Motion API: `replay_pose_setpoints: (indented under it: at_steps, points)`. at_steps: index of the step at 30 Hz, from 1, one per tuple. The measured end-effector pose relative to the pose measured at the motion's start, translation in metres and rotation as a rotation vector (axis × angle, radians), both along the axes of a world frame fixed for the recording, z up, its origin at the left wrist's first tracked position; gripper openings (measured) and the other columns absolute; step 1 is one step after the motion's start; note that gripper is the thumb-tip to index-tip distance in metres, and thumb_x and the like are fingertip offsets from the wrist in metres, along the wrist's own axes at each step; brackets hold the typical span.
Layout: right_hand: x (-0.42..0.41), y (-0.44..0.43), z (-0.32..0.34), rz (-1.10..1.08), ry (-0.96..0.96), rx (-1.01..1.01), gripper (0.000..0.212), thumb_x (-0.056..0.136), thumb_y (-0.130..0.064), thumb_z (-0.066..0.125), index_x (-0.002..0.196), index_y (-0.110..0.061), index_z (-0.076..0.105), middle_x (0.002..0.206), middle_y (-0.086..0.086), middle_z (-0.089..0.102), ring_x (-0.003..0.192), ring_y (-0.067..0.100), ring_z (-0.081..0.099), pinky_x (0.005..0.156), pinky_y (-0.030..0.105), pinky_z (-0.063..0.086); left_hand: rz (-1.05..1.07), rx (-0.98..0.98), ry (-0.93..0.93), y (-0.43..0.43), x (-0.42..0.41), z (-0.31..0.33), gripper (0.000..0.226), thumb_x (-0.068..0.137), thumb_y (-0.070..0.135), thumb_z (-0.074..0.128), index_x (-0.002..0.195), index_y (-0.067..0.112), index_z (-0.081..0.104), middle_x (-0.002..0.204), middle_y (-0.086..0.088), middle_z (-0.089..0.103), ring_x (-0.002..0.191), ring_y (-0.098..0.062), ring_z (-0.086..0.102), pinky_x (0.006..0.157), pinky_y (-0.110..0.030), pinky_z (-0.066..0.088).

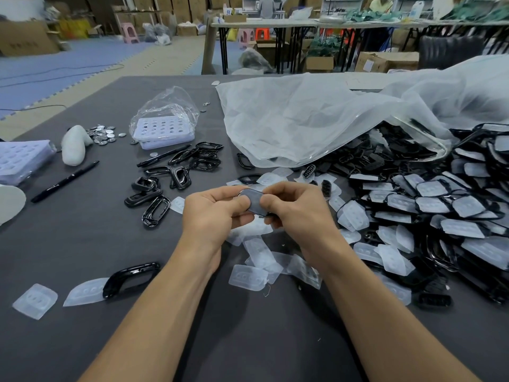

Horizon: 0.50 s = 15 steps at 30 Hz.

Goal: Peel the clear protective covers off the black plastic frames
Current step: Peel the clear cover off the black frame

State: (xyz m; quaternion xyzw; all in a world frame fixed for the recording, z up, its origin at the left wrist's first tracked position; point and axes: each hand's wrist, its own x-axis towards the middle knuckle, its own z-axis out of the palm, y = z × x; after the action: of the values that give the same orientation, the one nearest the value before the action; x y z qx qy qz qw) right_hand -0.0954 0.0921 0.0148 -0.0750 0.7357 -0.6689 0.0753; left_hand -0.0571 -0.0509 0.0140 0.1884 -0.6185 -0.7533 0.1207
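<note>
Both my hands hold one black plastic frame (253,201) with a clear cover on it, above the middle of the grey table (82,238). My left hand (212,213) pinches its left side and my right hand (294,210) grips its right side, thumb on the cover. A big heap of covered frames (429,205) lies to the right. Several bare black frames (176,172) lie to the left behind my hands. Peeled clear covers (264,266) are scattered below my hands.
A large clear plastic bag (316,119) spreads over the back right. Lavender trays (165,130), metal discs (103,133), two black pens (64,181) and a white object (73,146) sit at the left. A lone bare frame (129,278) and two covers (35,300) lie near left.
</note>
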Motion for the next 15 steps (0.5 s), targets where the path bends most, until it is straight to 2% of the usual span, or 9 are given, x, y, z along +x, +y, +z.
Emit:
replay_pose_setpoints:
  at_steps: [3,7,11,15]
  points:
    - [0.0005,-0.0017,0.0012,-0.049,0.003,-0.072,0.017,0.087,-0.004,0.073,0.074,-0.014,0.076,0.062,0.005,0.069,0.052,0.015,0.06,0.053,0.03,0.049,0.041,0.055,0.015,0.0032,-0.001,-0.0003,0.018,0.088,-0.012,0.069,0.092,0.004,0.077,0.082,-0.011,0.079,0.067,-0.017,0.076,0.059,-0.019,0.058]
    - [0.0008,-0.004,0.0005,-0.108,0.058,-0.109,0.023,0.088,0.001,0.072,0.072,-0.016,0.075,0.06,0.0,0.068,0.049,0.012,0.056,0.049,0.022,0.047,0.009,0.109,0.017,0.0042,-0.0022,0.0007,0.024,0.09,-0.012,0.064,0.089,0.006,0.078,0.084,-0.014,0.079,0.07,-0.022,0.077,0.061,-0.022,0.06]
    - [-0.0023,-0.0013,0.0004,-0.108,0.077,-0.092,0.021,0.088,0.001,0.072,0.074,-0.014,0.075,0.066,0.004,0.072,0.053,0.012,0.059,0.052,0.023,0.05,-0.046,-0.014,0.013,0.0017,-0.0002,0.001,0.039,0.082,-0.013,0.054,0.078,0.013,0.083,0.083,-0.014,0.08,0.073,-0.023,0.078,0.061,-0.023,0.06]
    - [-0.0029,0.0007,-0.0005,-0.099,0.074,-0.065,0.019,0.087,0.001,0.071,0.076,-0.014,0.078,0.073,0.009,0.075,0.062,0.016,0.064,0.06,0.03,0.056,-0.018,-0.121,-0.005,0.0021,-0.0019,-0.0023,0.024,0.086,-0.006,0.066,0.081,0.011,0.081,0.073,-0.011,0.077,0.062,-0.019,0.073,0.059,-0.024,0.058]
